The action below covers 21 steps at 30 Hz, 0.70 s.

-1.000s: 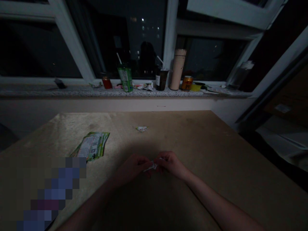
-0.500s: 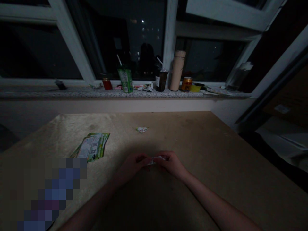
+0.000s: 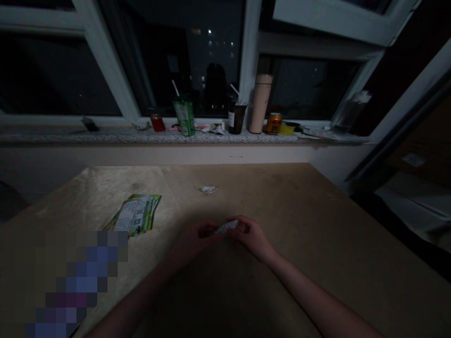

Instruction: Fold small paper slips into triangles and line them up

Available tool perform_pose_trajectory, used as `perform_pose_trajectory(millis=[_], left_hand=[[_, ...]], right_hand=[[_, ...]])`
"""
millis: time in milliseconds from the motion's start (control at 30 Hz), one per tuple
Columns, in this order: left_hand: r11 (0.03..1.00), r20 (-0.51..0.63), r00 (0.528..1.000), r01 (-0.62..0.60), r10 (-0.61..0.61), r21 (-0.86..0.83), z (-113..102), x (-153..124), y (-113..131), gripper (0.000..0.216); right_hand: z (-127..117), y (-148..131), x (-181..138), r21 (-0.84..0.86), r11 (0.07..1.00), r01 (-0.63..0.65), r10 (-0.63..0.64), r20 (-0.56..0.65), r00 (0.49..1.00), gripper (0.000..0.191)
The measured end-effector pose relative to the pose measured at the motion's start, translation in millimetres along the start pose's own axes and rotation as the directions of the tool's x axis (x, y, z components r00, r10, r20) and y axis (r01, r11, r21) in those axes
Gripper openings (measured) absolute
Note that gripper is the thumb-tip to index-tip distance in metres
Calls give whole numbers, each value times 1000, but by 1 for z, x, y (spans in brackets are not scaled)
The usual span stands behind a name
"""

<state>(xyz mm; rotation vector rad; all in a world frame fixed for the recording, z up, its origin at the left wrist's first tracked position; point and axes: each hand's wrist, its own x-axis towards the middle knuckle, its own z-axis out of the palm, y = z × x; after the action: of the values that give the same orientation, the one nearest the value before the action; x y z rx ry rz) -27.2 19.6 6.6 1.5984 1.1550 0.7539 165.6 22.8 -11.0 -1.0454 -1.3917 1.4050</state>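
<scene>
In the head view, just below the middle of the frame, our left hand (image 3: 196, 237) and our right hand (image 3: 249, 234) meet over the wide tan bench (image 3: 317, 244). Between them we hold a small pale folded strip of paper (image 3: 227, 226). It lies slightly tilted, its right end higher. Each hand's grip is closed on it: the left fingertips pinch its left end and the right fingertips pinch its right end. The strip sits a little above the bench surface, though the dim light keeps us from telling whether it touches.

Left of centre, a stack of green-and-white printed leaflets (image 3: 136, 214) lies flat on the bench, well apart from our hands. Above our hands, towards the far edge, a tiny folded scrap of white-and-green paper (image 3: 207, 189) rests alone.

Across the upper part of the frame runs a speckled stone windowsill (image 3: 105, 136). On it stand a green paper cup with a straw (image 3: 184, 117), a dark cup with a straw (image 3: 237, 117), a tall beige cylindrical flask (image 3: 260, 103), an orange can (image 3: 273, 123) and a small red jar (image 3: 157, 123).
</scene>
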Motion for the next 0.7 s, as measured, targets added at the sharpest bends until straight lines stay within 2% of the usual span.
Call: perform_pose_trajectory(millis=[167,300,433,533,700], left_hand=[[995,-105,994,30,-40,-92,0,1,-5,32],[990,-136,987,66,-83,-124,-3,2,-7,34],[974,-63,989,118,-133,-195,-3,2,-7,39],[970,5,991,135,-137,-205,-2,1,-5,33],[981,-56,989,125,-135,-151,-4,1,-1,28]], right_hand=[[2,0,0,105,994,-18,14,42,999,28],[1,4,0,187,982,-34,28,35,999,29],[0,6,1,253,967,-27,21,27,999,28],[0,5,0,266,964,-16,8,33,999,29],[1,0,-3,355,933,-60,55,24,998,27]])
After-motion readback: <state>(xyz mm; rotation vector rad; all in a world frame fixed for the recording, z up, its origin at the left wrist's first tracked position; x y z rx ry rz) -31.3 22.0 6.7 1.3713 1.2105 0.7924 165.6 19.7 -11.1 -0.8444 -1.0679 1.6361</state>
